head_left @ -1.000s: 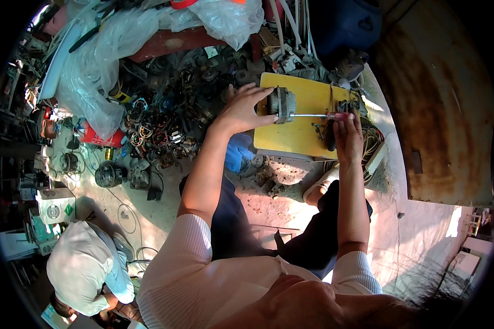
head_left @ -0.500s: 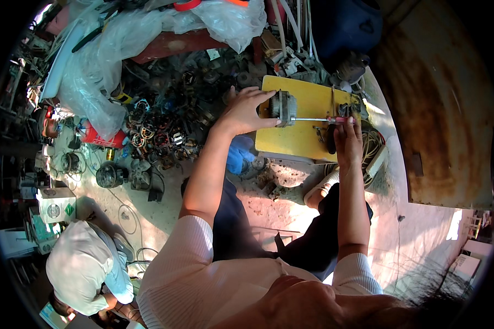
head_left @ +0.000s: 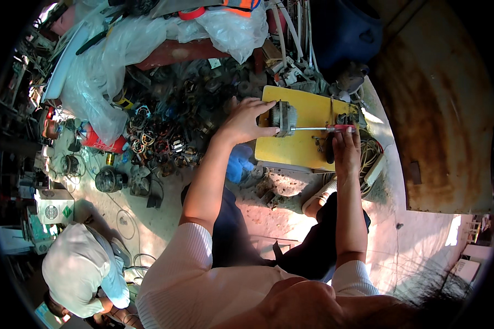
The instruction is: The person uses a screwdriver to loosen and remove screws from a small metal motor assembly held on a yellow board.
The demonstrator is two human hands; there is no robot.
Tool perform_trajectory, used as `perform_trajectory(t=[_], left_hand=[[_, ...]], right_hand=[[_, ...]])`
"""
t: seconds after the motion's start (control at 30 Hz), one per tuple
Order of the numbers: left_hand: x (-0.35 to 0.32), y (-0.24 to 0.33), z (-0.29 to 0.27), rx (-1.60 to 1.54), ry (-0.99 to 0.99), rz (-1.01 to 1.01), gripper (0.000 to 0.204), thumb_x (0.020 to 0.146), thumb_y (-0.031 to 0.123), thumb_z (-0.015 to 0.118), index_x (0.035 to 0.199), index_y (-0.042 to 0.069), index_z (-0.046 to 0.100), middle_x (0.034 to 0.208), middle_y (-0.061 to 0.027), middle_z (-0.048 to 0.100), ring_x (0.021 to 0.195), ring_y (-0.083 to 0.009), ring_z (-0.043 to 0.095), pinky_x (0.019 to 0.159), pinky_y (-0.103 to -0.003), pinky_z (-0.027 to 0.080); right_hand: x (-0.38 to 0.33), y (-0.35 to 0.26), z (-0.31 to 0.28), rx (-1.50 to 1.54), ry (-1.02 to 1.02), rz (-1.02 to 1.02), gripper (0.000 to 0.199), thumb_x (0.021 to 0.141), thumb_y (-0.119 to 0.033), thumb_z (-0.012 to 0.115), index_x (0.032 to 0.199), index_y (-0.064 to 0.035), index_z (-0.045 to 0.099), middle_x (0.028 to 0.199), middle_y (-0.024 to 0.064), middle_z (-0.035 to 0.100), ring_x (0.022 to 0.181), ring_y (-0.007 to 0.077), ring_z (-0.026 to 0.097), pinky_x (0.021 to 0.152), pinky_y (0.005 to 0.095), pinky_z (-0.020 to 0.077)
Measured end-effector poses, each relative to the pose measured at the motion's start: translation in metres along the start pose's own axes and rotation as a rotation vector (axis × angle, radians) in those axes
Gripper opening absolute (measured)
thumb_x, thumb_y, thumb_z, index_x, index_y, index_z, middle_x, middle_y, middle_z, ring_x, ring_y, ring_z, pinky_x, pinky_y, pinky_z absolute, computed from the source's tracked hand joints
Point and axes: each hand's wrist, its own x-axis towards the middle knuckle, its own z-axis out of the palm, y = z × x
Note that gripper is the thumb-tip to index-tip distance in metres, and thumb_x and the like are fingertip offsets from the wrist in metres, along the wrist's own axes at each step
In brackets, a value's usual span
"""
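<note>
A small grey electric motor (head_left: 282, 117) stands on a yellow board (head_left: 302, 148). My left hand (head_left: 244, 119) is wrapped around the motor's left side and steadies it. My right hand (head_left: 346, 145) grips a screwdriver (head_left: 321, 128) by its red handle; the thin metal shaft runs left to the motor's right face. Some small dark parts lie on the board near my right hand.
A heap of old motor stators and coils (head_left: 164, 142) covers the ground left of the board. Clear plastic sheeting (head_left: 115, 49) lies over a red bench behind. A blue barrel (head_left: 343, 30) and a rusty metal sheet (head_left: 444, 109) stand at right. Another person in white (head_left: 79, 268) crouches lower left.
My hands have stayed on the motor and the screwdriver. The view has shifted slightly, so the board now sits a little lower in the picture.
</note>
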Motion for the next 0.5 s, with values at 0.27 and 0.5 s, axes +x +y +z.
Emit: perform_trajectory(t=[0.27, 0.5], left_hand=[[0.002, 0.003, 0.001, 0.01, 0.01, 0.019, 0.086, 0.074, 0.057, 0.077, 0.146, 0.016, 0.052, 0.144, -0.0108, 0.054, 0.142, -0.0274, 0.038, 0.119, -0.065, 0.007], [-0.001, 0.004, 0.003, 0.034, 0.085, 0.054, 0.082, 0.074, 0.056, 0.077, 0.142, 0.016, 0.057, 0.138, -0.0092, 0.059, 0.138, -0.0258, 0.042, 0.119, -0.067, 0.008]], right_hand=[[0.018, 0.01, -0.024, 0.073, -0.07, -0.035, 0.035, 0.102, -0.019, 0.061, 0.137, -0.0164, 0.054, 0.118, 0.0009, 0.065, 0.102, 0.0133, 0.066, 0.083, 0.0246, 0.0545], [0.008, -0.003, -0.011, 0.008, 0.055, 0.05, 0.039, 0.105, -0.016, 0.054, 0.143, -0.0148, 0.048, 0.123, 0.0022, 0.061, 0.109, 0.0145, 0.062, 0.093, 0.028, 0.0505]])
